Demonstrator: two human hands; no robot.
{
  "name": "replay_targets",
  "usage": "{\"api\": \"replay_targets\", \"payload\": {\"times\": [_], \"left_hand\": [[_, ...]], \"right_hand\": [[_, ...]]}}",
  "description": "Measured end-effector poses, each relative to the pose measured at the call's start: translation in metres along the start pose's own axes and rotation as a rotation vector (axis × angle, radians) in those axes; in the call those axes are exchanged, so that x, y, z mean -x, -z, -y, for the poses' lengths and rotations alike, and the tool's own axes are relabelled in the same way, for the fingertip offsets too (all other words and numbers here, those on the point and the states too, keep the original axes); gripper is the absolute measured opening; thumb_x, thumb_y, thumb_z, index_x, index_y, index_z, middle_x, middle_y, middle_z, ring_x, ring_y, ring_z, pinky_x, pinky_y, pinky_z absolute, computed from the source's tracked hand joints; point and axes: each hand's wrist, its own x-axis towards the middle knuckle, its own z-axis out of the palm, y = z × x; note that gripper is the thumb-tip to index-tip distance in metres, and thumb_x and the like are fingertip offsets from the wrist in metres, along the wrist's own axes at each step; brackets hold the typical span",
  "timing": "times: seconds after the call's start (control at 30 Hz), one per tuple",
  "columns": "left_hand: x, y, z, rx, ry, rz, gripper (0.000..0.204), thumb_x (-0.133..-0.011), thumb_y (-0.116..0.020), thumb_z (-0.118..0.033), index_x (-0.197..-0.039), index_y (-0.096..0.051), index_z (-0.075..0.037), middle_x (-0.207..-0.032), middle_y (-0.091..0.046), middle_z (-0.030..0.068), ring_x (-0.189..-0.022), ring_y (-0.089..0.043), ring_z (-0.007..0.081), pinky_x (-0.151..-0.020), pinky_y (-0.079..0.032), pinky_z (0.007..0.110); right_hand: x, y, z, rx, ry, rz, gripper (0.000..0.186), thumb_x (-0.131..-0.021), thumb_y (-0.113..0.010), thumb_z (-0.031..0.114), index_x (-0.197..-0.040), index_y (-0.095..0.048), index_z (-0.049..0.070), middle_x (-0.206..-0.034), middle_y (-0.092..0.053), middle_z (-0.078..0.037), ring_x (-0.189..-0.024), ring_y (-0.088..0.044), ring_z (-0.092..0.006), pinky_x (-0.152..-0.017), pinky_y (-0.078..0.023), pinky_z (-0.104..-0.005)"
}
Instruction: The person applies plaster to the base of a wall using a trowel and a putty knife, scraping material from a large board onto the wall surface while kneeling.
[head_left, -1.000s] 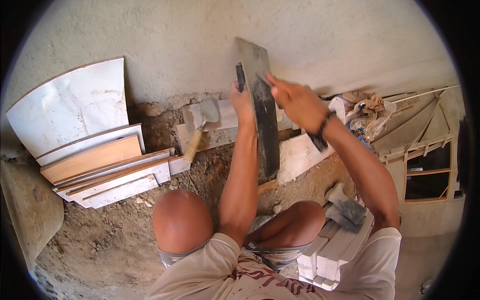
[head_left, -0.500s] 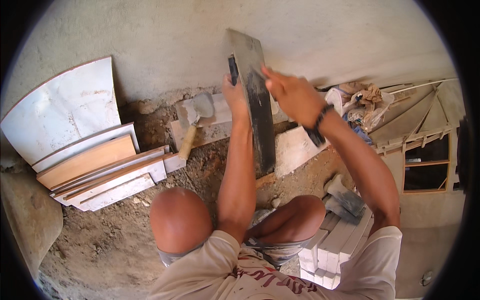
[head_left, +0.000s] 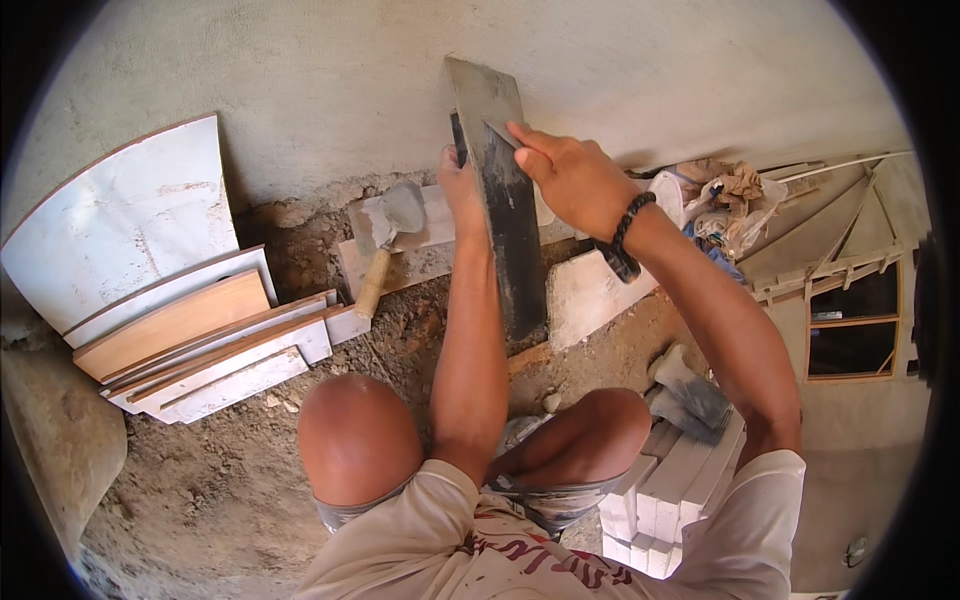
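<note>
My left hand (head_left: pixel 463 195) is closed round the black handle of a long rectangular plastering trowel (head_left: pixel 515 250), holding it tilted upright in front of the wall. Grey plaster coats its upper end, while the lower part of the blade looks dark and mostly bare. My right hand (head_left: pixel 580 190) grips a scraper (head_left: pixel 503 134) whose thin blade rests against the trowel's face; its dark handle end sticks out below my palm. Most of the scraper is hidden by my fingers. A pointing trowel (head_left: pixel 403 212) with a wooden handle lies on a board beyond my left forearm.
White panels and wooden boards (head_left: pixel 180 320) lean in a stack at left. Ahead rises the plastered wall (head_left: pixel 330 90). Crumpled bags and rags (head_left: pixel 730 205) lie at right, above pale blocks (head_left: pixel 670 490) with grey gloves or cloth (head_left: pixel 690 395) on top. Loose soil (head_left: pixel 210 480) covers the ground.
My right hand has shifted slightly up and left, with the scraper along the trowel's face. The trowel has moved a little left in my left hand.
</note>
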Motion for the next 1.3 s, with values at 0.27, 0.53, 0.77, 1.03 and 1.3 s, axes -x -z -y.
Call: {"api": "replay_targets", "payload": {"times": [0.27,0.53,0.77,1.03,1.3], "left_hand": [[0.005,-0.001,-0.010,0.100,-0.026,0.073,0.010,-0.087,-0.060,-0.005,-0.088,-0.051,-0.002,-0.075,-0.060,0.0059,-0.061,-0.057,0.0107,-0.051,-0.046,0.025],[0.016,-0.016,-0.008,0.092,0.037,0.011,0.012,-0.087,-0.061,-0.006,-0.089,-0.050,-0.003,-0.077,-0.060,0.0060,-0.062,-0.056,0.0106,-0.052,-0.046,0.025],[-0.007,0.006,0.001,0.161,0.065,0.070,0.011,-0.087,-0.062,-0.006,-0.089,-0.051,-0.003,-0.078,-0.060,0.0058,-0.064,-0.058,0.0110,-0.054,-0.046,0.025],[0.010,-0.014,-0.002,0.099,0.025,-0.036,0.015,-0.086,-0.065,-0.006,-0.088,-0.051,-0.003,-0.078,-0.061,0.0051,-0.062,-0.057,0.0105,-0.053,-0.046,0.025],[-0.004,-0.005,0.009,0.091,-0.020,-0.014,0.017,-0.087,-0.065,-0.008,-0.088,-0.049,-0.003,-0.075,-0.059,0.0048,-0.063,-0.057,0.0106,-0.052,-0.046,0.025]], "right_hand": [[0.020,-0.001,0.006,-0.024,0.015,0.055,0.042,-0.097,-0.046,0.031,-0.132,-0.054,0.009,-0.099,-0.065,-0.025,-0.094,-0.062,-0.0436,-0.087,-0.049,-0.0474],[-0.017,0.004,0.009,0.017,-0.019,-0.043,0.043,-0.097,-0.045,0.030,-0.132,-0.052,0.007,-0.097,-0.064,-0.030,-0.094,-0.061,-0.0452,-0.086,-0.049,-0.0497],[0.008,0.009,0.007,0.040,0.011,0.128,0.042,-0.097,-0.045,0.030,-0.133,-0.052,0.008,-0.088,-0.066,-0.026,-0.087,-0.063,-0.0433,-0.081,-0.050,-0.0502],[0.007,0.000,0.011,0.107,-0.043,-0.005,0.043,-0.097,-0.046,0.030,-0.133,-0.052,0.009,-0.092,-0.064,-0.029,-0.090,-0.063,-0.0443,-0.081,-0.050,-0.0485],[0.022,0.001,0.013,0.115,0.044,0.012,0.044,-0.096,-0.048,0.028,-0.133,-0.052,0.006,-0.097,-0.065,-0.027,-0.094,-0.062,-0.0450,-0.087,-0.049,-0.0471]]}}
